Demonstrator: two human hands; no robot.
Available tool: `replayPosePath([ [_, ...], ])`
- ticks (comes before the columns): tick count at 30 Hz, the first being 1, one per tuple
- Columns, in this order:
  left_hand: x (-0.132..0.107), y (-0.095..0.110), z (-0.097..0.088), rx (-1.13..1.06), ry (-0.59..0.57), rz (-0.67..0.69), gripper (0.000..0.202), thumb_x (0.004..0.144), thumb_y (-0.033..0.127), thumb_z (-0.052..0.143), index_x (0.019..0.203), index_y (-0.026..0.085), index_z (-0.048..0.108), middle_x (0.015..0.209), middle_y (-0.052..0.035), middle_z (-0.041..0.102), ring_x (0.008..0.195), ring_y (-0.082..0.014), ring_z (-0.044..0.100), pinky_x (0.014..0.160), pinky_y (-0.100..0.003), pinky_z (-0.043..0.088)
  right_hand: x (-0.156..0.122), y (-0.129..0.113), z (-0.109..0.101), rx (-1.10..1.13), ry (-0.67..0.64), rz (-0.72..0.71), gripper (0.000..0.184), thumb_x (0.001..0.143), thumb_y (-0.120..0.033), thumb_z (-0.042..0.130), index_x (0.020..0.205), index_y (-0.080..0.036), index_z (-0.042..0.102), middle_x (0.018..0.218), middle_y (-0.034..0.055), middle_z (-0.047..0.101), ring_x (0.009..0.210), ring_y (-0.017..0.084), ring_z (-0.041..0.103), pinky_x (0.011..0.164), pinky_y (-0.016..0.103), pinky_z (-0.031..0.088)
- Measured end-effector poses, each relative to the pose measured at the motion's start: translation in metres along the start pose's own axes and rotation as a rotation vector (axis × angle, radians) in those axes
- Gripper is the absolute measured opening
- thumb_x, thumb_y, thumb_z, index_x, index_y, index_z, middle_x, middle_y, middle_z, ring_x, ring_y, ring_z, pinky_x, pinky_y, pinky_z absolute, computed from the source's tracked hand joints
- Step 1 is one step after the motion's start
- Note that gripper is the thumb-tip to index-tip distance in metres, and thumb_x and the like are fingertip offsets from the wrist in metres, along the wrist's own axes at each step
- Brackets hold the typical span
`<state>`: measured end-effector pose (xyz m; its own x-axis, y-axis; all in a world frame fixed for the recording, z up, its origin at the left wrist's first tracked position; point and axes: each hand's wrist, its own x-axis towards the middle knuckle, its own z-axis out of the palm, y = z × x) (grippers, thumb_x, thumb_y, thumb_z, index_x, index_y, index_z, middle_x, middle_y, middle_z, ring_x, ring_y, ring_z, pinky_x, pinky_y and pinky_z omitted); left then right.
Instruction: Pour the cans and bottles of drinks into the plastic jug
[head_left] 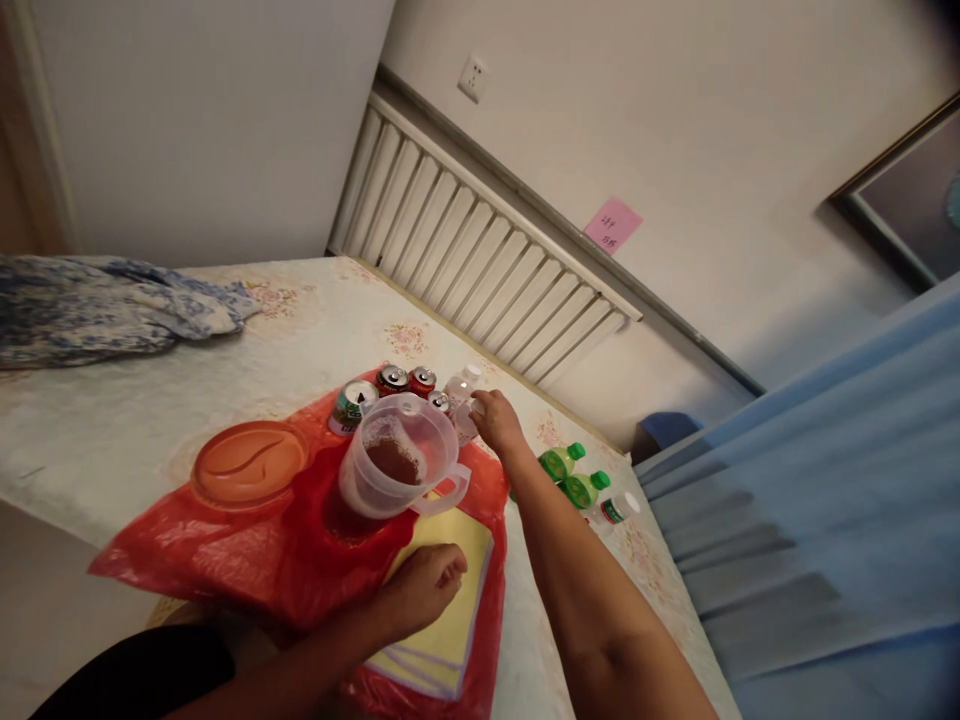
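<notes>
"Hands?"
"The right hand (498, 418), partly closed, touched a clear bottle (464, 426); its grip I couldn't tell. The left hand (429, 588), half curled, looked empty, farther off."
"Bottle?"
"It stood between right hand and jug (369, 488), seemingly upright."

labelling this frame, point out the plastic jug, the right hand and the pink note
Plastic jug (370, 484): head view, on its near wall.
Right hand (498, 419): head view, on the back of the hand.
Pink note (613, 225): head view, middle of the paper.

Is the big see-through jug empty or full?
Partly full: the jug has dark brownish liquid in it, and bare plastic shows above the liquid.
</notes>
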<state>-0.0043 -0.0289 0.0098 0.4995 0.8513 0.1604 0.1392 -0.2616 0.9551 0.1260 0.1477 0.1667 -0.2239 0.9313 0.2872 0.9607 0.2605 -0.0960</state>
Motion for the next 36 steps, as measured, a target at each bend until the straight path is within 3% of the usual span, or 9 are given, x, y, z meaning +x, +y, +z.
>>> replayPosePath([
  [6,0.003,0.001,0.002,0.013,-0.002,-0.002,0.016,0.074,0.014,0.051,0.085,0.020,0.061,0.079,0.0001,0.066,0.075,-0.0155,0.061,0.070,-0.025,0.046,-0.022,0.011,-0.017,0.010,0.024,0.023,0.036,0.079,-0.010,0.062,0.114,-0.016,0.070,0.103,0.0080,0.064,0.088,0.018,0.060,0.086,0.029,0.047],
  [10,0.006,0.000,0.004,-0.051,0.072,-0.043,0.021,0.080,0.019,0.052,0.100,0.018,0.059,0.089,-0.0035,0.067,0.082,-0.0170,0.064,0.078,-0.028,0.050,-0.050,0.022,-0.051,0.017,0.048,0.014,0.035,0.079,-0.012,0.063,0.113,-0.017,0.070,0.102,0.0070,0.065,0.088,0.018,0.062,0.085,0.030,0.048],
  [14,0.010,-0.005,0.011,-0.174,0.206,-0.136,0.051,0.080,0.025,0.057,0.128,0.017,0.044,0.120,-0.0124,0.060,0.099,-0.0204,0.063,0.089,-0.036,0.052,-0.088,0.027,-0.093,0.054,0.036,-0.049,0.033,0.079,-0.016,0.065,0.111,-0.020,0.071,0.103,0.0064,0.067,0.088,0.019,0.064,0.084,0.032,0.050],
  [17,0.012,-0.009,0.018,-0.265,0.220,-0.124,0.072,0.078,0.027,0.063,0.142,0.017,0.030,0.142,-0.0187,0.046,0.121,-0.0254,0.055,0.098,-0.042,0.050,-0.119,0.019,-0.118,0.066,-0.027,-0.052,0.033,0.078,-0.014,0.064,0.109,-0.021,0.071,0.106,0.0069,0.068,0.091,0.020,0.065,0.085,0.033,0.050],
  [22,0.009,0.002,0.019,-0.238,0.158,-0.068,0.094,0.069,0.025,0.074,0.149,0.022,0.024,0.157,-0.0160,0.032,0.144,-0.0313,0.032,0.116,-0.046,0.032,-0.163,-0.007,-0.134,0.176,-0.170,-0.048,0.033,0.080,-0.015,0.062,0.110,-0.024,0.071,0.106,0.0051,0.070,0.094,0.021,0.066,0.085,0.035,0.051],
  [27,-0.001,0.023,0.008,-0.194,0.035,0.023,0.091,0.064,0.016,0.075,0.144,0.023,0.033,0.147,-0.0129,0.047,0.134,-0.0309,0.045,0.111,-0.045,0.039,-0.189,-0.031,-0.126,0.241,-0.196,-0.064,0.028,0.084,-0.021,0.064,0.111,-0.024,0.070,0.107,0.0050,0.070,0.095,0.021,0.066,0.085,0.034,0.051],
  [31,-0.011,0.035,0.000,-0.074,-0.030,0.101,0.068,0.064,0.016,0.071,0.127,0.022,0.049,0.116,-0.0055,0.063,0.102,-0.0240,0.061,0.090,-0.035,0.050,-0.197,-0.041,-0.119,0.289,-0.238,-0.060,0.026,0.087,-0.030,0.067,0.112,-0.024,0.071,0.105,0.0063,0.071,0.092,0.022,0.066,0.082,0.035,0.051],
  [33,-0.015,0.038,-0.004,-0.049,-0.062,0.093,0.055,0.065,0.019,0.069,0.118,0.022,0.053,0.101,-0.0018,0.064,0.086,-0.0203,0.062,0.078,-0.031,0.050,-0.197,-0.041,-0.119,0.347,-0.246,-0.042,0.026,0.086,-0.035,0.069,0.109,-0.024,0.072,0.100,0.0055,0.072,0.087,0.022,0.067,0.079,0.034,0.051],
  [36,-0.020,0.041,-0.010,-0.056,-0.074,0.071,0.052,0.064,0.020,0.068,0.114,0.023,0.052,0.102,-0.0009,0.063,0.087,-0.0196,0.061,0.078,-0.030,0.050,-0.196,-0.036,-0.119,0.466,-0.229,-0.002,0.026,0.085,-0.043,0.069,0.100,-0.022,0.074,0.088,0.0035,0.072,0.077,0.020,0.065,0.070,0.030,0.050],
])
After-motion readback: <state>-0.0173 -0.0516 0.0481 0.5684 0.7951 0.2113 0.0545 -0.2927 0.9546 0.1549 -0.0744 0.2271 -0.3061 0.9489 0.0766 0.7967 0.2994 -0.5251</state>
